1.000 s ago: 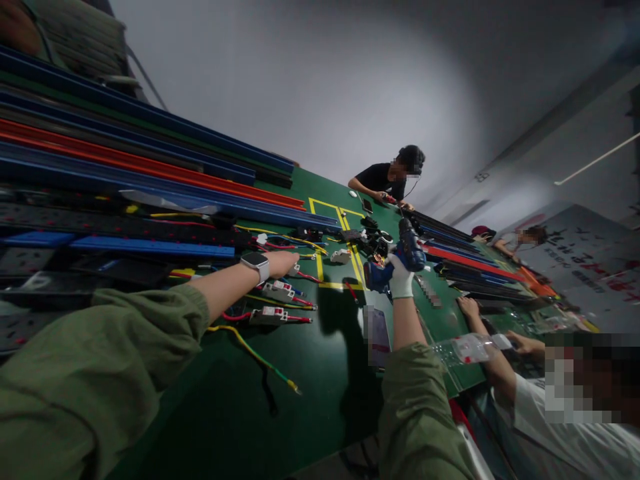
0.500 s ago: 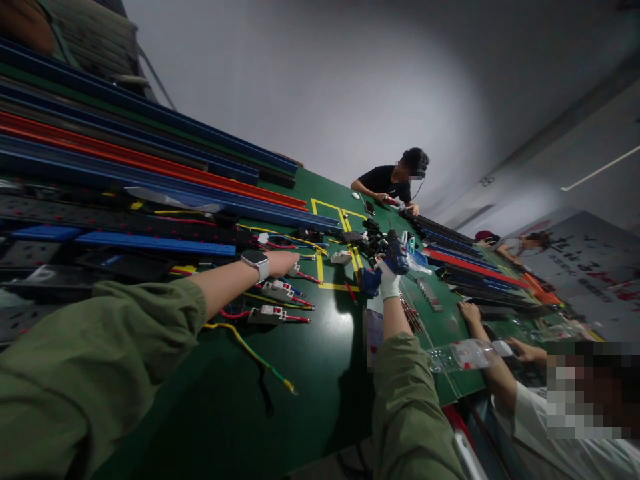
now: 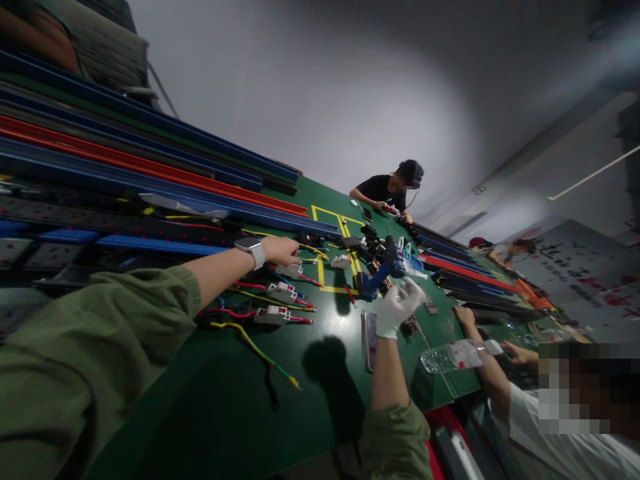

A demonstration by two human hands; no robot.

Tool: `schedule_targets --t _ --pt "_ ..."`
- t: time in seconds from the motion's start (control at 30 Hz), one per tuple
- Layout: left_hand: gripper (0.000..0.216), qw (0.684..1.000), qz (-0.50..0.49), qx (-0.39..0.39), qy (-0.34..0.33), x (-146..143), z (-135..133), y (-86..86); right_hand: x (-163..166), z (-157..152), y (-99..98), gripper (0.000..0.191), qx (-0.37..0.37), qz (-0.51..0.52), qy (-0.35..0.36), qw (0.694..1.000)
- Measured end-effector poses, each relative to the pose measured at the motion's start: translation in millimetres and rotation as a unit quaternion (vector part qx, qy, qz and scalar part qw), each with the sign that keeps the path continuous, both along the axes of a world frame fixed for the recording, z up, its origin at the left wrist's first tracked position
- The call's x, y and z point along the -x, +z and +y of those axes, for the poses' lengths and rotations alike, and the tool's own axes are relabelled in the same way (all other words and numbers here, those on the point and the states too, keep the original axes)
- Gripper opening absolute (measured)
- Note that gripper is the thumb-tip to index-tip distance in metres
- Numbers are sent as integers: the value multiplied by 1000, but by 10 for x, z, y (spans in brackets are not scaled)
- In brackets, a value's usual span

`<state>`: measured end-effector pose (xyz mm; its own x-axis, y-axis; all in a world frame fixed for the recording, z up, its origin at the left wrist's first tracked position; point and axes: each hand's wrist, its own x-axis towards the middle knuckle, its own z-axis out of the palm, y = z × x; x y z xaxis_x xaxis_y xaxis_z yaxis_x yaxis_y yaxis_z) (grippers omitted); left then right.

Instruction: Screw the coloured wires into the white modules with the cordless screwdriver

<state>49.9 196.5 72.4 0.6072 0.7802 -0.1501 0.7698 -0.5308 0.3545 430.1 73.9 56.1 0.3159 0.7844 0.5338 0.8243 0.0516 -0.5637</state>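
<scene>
My left hand, bare with a watch on the wrist, has its fingers curled over a circuit breaker with red wires; what it grips is hidden. Two more wired breakers lie nearer to me, one in the middle and one in front. A yellow-green wire lies below them. My right hand, in a white glove, is raised with its fingers loosely bent and nothing visible in it. Just beyond it a blue power drill stands on the green table.
Blue and orange rails and black power strips with sockets fill the left side. A clear plastic bottle lies at right beside a co-worker's arms. Another person sits across the table. A phone-like slab is near my right wrist.
My right hand has let go of the drill and moved back towards me, leaving the drill on the table. My left hand has shifted slightly up and left over the breaker.
</scene>
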Motion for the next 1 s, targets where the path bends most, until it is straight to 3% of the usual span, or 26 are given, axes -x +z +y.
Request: schedule_targets --t 0.07,0.17,0.23,0.33,0.5,0.63,0.8,1.0 --pt "45 999 -10 -19 48 54 71 38 197 220 -77 50 -18 -26 33 999" --pt "36 994 -22 -41 96 97 202 4 432 658 -236 63 55 -72 113 989" --pt "34 994 -23 -45 96 82 288 -59 497 919 -336 67 121 -42 120 984" --pt "33 997 -17 -34 73 3 391 -162 473 1161 -415 55 151 -11 124 981" --pt "30 998 5 -1 58 -124 461 -323 457 1325 -358 23 132 23 126 983" --pt "29 997 17 13 73 -134 469 -426 827 1522 -376 29 125 70 183 973" --pt "27 997 18 32 75 -89 493 -449 1372 1712 -541 29 174 94 282 939" --pt "29 997 -4 40 64 -30 552 -437 1306 1727 -575 24 212 95 314 920"
